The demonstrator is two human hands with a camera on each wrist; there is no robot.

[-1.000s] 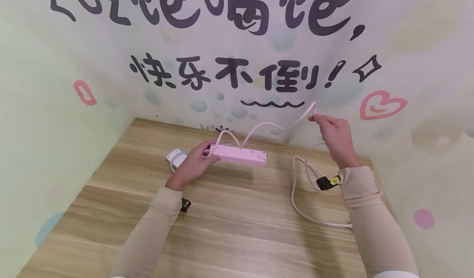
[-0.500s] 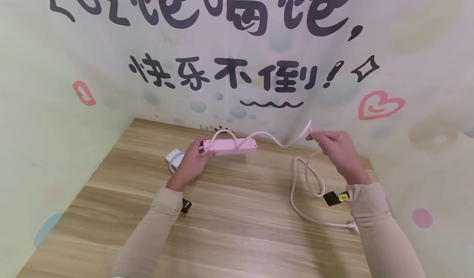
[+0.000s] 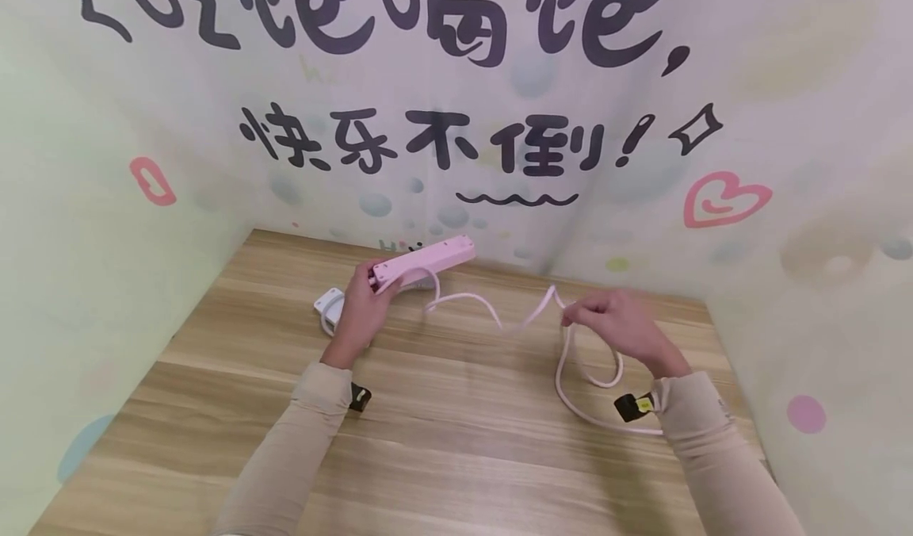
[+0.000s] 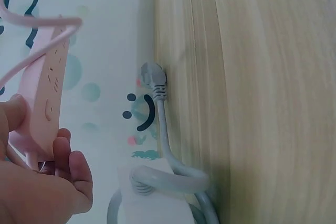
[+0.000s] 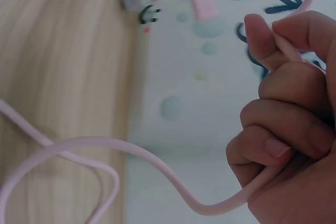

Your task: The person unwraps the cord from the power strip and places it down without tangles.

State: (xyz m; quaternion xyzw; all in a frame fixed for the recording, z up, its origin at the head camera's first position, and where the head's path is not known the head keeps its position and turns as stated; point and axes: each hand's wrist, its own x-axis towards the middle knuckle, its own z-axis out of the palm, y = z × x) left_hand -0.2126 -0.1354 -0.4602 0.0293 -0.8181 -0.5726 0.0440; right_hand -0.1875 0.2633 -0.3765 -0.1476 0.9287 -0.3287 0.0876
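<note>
Presently, left hand (image 3: 362, 306) grips the cord end of the pink power strip (image 3: 428, 260), holding it above the counter (image 3: 456, 433), near the back wall (image 3: 613, 231). Right hand (image 3: 616, 326) grasps the pink cord (image 5: 94, 141), fingers curled round it; slack spans between both hands, further loop on counter. White power strip (image 4: 152, 208), grey cord (image 4: 164, 124) attached, lies beside left hand.

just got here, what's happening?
A person's left hand holds a pink power strip by one end, raised off the wooden table. The right hand has its fingers curled round the strip's pink cord; a slack stretch hangs between the hands, and more lies looped on the table. A white block with a grey cord lies beside the left hand.
</note>
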